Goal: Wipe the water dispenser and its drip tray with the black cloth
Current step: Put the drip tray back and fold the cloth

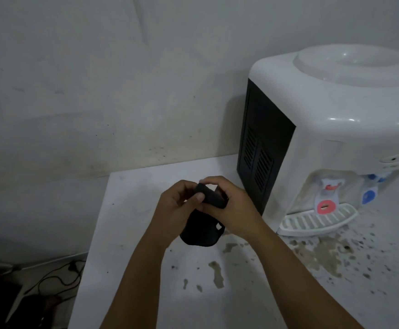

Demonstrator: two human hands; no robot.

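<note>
A white countertop water dispenser [331, 119] with a black vented side panel stands at the right on the white table [127, 245]. Its white slotted drip tray [317, 222] juts out at the base, under a red tap and a blue tap. The black cloth [205, 231] hangs above the table left of the dispenser, held by both hands. My left hand [177, 207] pinches the cloth's top edge between thumb and fingers. My right hand [229, 205] grips the same top part from the right, and the rest droops below.
Brown stains and dark specks cover the table in front of the drip tray [312, 255]. A stained white wall [99, 91] stands behind the table. Black cables [58, 276] lie on the floor past the table's left edge.
</note>
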